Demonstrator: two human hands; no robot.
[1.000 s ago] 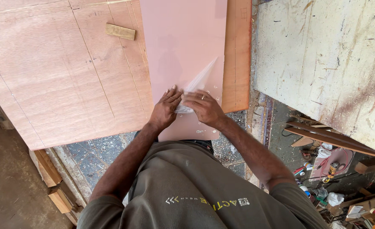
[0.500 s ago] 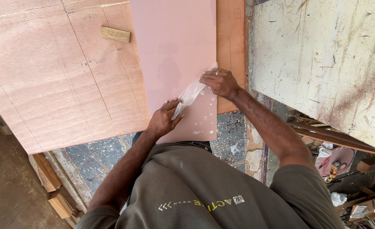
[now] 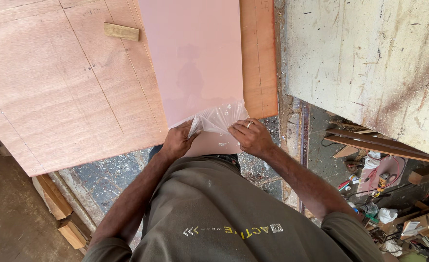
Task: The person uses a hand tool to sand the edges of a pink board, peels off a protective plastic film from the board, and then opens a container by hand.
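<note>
film (image 3: 218,119) lifted off near end of pink sheet (image 3: 195,63) | left hand (image 3: 177,140) pinches its left corner | right hand (image 3: 251,136) pinches right edge | sheet's long axis runs away from body

Two bare hands, left hand (image 3: 177,141) and right hand (image 3: 250,136); one glossy pink laminate sheet (image 3: 192,58); one clear crumpled plastic film (image 3: 218,119); one small rectangular wooden block (image 3: 121,31); seemingly two brown plywood boards (image 3: 64,87).
</note>
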